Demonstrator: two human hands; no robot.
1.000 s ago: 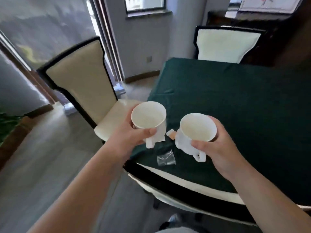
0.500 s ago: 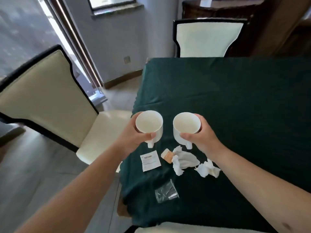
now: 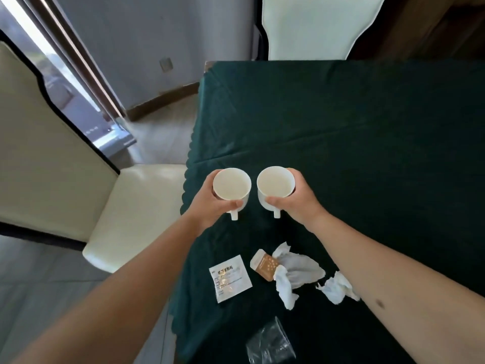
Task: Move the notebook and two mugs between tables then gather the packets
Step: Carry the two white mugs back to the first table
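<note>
Left hand (image 3: 210, 203) and right hand (image 3: 296, 203) each clamp a white mug (image 3: 232, 187) (image 3: 275, 189) upright above the green tablecloth (image 3: 367, 153), beyond the packets (image 3: 230, 278), presumably for set-down.

Left of my green-clothed table (image 3: 367, 127) stands a cream chair (image 3: 65, 166); crumpled tissues (image 3: 296, 274) lie lower right, another chair (image 3: 315, 24) up top.

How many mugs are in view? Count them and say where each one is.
2. One white mug is held in the left hand over the green table's left edge. The other white mug is in the right hand, just beside it. No others show.
</note>
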